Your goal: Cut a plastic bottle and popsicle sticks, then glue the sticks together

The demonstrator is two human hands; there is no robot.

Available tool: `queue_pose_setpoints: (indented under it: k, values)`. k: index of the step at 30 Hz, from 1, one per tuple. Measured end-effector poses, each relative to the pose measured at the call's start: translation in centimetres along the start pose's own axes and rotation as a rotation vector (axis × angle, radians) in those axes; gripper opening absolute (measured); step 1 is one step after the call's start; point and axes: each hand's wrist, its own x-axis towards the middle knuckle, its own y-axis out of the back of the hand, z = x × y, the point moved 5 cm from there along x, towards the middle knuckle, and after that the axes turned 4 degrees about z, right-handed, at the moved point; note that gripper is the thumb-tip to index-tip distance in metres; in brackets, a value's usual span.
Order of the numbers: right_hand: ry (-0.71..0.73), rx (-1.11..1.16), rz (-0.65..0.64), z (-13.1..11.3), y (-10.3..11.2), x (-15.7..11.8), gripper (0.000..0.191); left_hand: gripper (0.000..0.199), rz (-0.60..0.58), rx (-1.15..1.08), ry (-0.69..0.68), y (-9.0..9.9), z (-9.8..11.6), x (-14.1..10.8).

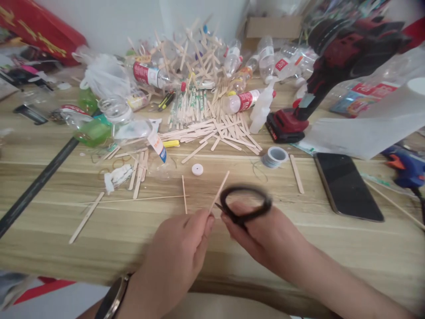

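My left hand (181, 250) pinches the lower end of a flat wooden stick (219, 190) that points up and to the right. Black scissors (247, 217) are in my right hand (262, 235), with a dark loop handle over the fingers and the pointed tip close to the held stick. Motion blurs the handle slightly, and most of the blades are hidden. Just beyond my left hand another thin stick (184, 195) lies on the wooden table (126, 252). A white round disc (197, 169) rests farther back.
A pile of wooden sticks (215, 133) and plastic bottles fills the back. At the right are a red and black power drill (318, 75), a wire spool (275, 157), a phone (348, 186) and a blue glue gun (410, 168). A black bar (40, 184) lies at the left.
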Motion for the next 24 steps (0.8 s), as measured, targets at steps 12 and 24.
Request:
queue_pose_setpoints:
  k: [12, 24]
  values:
    - [0.139, -0.168, -0.097, 1.0, -0.7, -0.9, 0.036, 0.032, -0.218, -0.023, 0.004, -1.0, -0.9, -0.5]
    - [0.1, -0.092, -0.059, 0.3, -0.9, -1.6, 0.049, 0.032, -0.324, -0.035, -0.045, -1.4, -0.9, -0.6]
